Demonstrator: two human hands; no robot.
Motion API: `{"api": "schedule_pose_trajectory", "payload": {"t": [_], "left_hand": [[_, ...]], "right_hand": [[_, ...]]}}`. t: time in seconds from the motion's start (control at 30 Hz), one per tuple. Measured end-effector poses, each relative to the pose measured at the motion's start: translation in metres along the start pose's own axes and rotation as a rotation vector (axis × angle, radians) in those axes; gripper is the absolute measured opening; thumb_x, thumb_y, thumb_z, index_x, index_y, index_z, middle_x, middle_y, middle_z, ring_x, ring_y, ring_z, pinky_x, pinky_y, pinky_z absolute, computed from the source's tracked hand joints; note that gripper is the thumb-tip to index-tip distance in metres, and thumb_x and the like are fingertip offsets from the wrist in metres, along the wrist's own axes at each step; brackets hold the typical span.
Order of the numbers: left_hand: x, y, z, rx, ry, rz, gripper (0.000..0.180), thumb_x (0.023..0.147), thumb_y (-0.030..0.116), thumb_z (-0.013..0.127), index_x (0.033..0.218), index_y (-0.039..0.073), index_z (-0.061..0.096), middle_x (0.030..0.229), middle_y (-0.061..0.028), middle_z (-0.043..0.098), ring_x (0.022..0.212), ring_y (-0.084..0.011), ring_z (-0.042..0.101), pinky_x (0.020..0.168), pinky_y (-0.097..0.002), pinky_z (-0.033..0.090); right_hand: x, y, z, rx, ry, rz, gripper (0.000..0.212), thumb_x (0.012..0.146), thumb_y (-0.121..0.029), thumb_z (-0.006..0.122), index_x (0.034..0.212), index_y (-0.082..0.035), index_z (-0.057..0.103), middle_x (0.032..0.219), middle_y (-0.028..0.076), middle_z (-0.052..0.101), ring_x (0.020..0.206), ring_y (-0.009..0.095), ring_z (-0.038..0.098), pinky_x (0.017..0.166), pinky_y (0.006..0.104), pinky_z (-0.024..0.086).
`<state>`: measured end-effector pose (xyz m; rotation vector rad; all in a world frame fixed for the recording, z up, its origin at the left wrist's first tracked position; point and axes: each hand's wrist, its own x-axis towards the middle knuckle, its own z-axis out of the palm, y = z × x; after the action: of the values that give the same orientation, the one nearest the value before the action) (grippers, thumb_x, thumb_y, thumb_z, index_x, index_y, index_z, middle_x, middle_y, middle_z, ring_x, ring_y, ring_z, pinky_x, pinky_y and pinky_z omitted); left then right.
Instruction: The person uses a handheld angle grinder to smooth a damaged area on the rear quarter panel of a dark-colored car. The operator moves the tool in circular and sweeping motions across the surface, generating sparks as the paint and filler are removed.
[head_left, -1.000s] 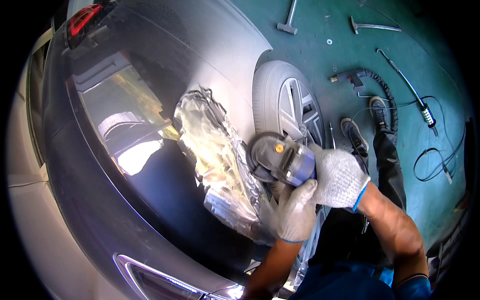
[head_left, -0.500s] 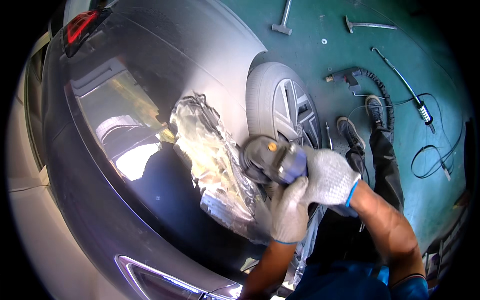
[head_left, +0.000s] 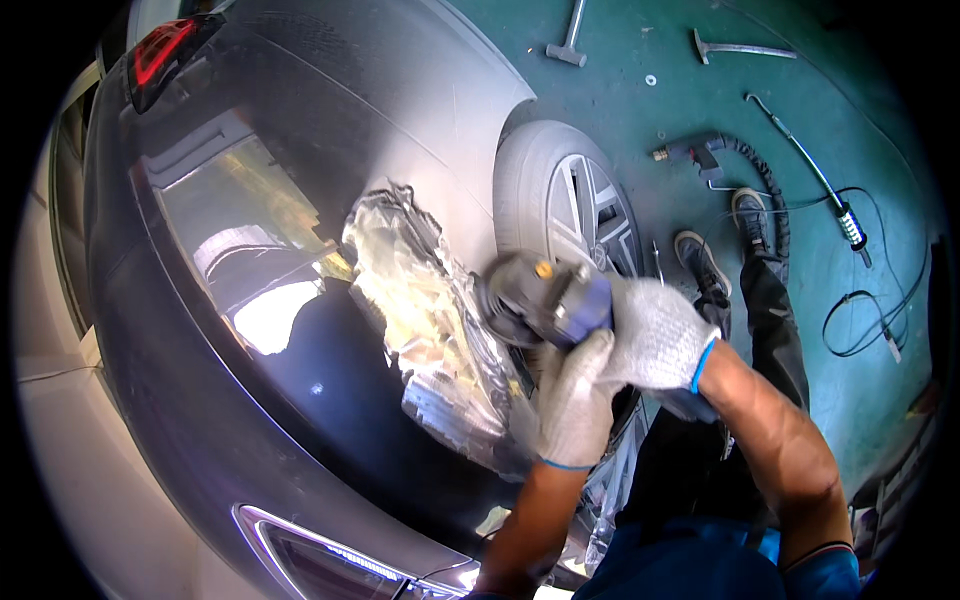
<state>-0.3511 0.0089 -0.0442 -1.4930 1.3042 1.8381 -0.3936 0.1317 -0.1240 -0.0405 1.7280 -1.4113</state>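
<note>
An angle grinder (head_left: 562, 305) with a dark head and a blue body is held in both my gloved hands. Its head lies at the edge of the dark grey car panel (head_left: 330, 420), beside the wheel arch. My right hand (head_left: 662, 335) wraps the grinder's body from the right, while my left hand (head_left: 578, 405) grips it from below. Left of the tool stretches a patch of bare, scraped metal (head_left: 425, 330) with ragged pale edges. Whether the disc touches the metal cannot be made out; it is blurred and partly hidden.
The dusty wheel (head_left: 570, 200) stands just beyond the grinder. On the green floor lie two hammers (head_left: 567, 52) (head_left: 745, 50), a long hooked rod (head_left: 805, 160), a gun-shaped tool (head_left: 695, 152) with a black hose, and a looped cable (head_left: 880, 325). My shoes (head_left: 700, 262) are near the wheel.
The grinder and both my hands have shifted slightly upward in the picture, along the edge of the bare metal. My grip looks the same.
</note>
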Motion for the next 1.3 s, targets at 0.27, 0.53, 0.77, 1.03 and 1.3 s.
{"api": "schedule_pose_trajectory", "payload": {"t": [0.27,0.53,0.77,1.03,1.3], "left_hand": [[0.002,0.005,0.007,0.076,0.005,0.052,0.052,0.096,0.021,0.072,0.139,0.000,0.053,0.126,-0.0120,0.064,0.110,-0.0230,0.067,0.096,-0.0393,0.056],[-0.016,-0.001,0.008,0.157,0.115,0.074,0.050,0.101,0.029,0.062,0.139,-0.002,0.054,0.128,-0.0167,0.064,0.115,-0.0284,0.067,0.102,-0.0470,0.053],[-0.025,-0.014,0.011,0.117,0.155,0.043,0.052,0.102,0.032,0.061,0.143,0.000,0.053,0.138,-0.0160,0.059,0.124,-0.0299,0.063,0.104,-0.0532,0.051],[-0.026,-0.033,-0.004,0.096,0.164,-0.027,0.051,0.103,0.033,0.060,0.143,0.001,0.052,0.136,-0.0153,0.062,0.122,-0.0286,0.065,0.102,-0.0523,0.053],[-0.025,-0.031,-0.011,0.133,0.098,0.026,0.046,0.103,0.025,0.059,0.138,-0.005,0.054,0.133,-0.0190,0.063,0.123,-0.0312,0.064,0.106,-0.0501,0.051]], "right_hand": [[0.008,0.013,0.002,0.099,-0.030,-0.079,0.060,0.064,-0.039,0.081,0.102,0.006,0.070,0.086,0.033,0.068,0.086,0.048,0.069,0.077,0.0516,0.057],[-0.002,-0.004,-0.003,0.195,-0.051,-0.149,0.062,0.065,-0.042,0.081,0.101,0.007,0.070,0.083,0.034,0.067,0.082,0.048,0.069,0.076,0.0504,0.057],[-0.011,0.008,0.006,0.215,-0.128,-0.146,0.065,0.063,-0.040,0.084,0.108,0.004,0.069,0.089,0.032,0.070,0.086,0.046,0.071,0.080,0.0482,0.056],[-0.012,0.019,0.008,0.198,-0.285,-0.089,0.054,0.066,-0.040,0.081,0.095,0.005,0.073,0.082,0.030,0.069,0.081,0.045,0.071,0.076,0.0482,0.056],[-0.016,0.012,0.008,0.190,-0.201,-0.092,0.065,0.063,-0.040,0.083,0.110,0.004,0.069,0.090,0.032,0.070,0.087,0.048,0.070,0.080,0.0488,0.058]]}}
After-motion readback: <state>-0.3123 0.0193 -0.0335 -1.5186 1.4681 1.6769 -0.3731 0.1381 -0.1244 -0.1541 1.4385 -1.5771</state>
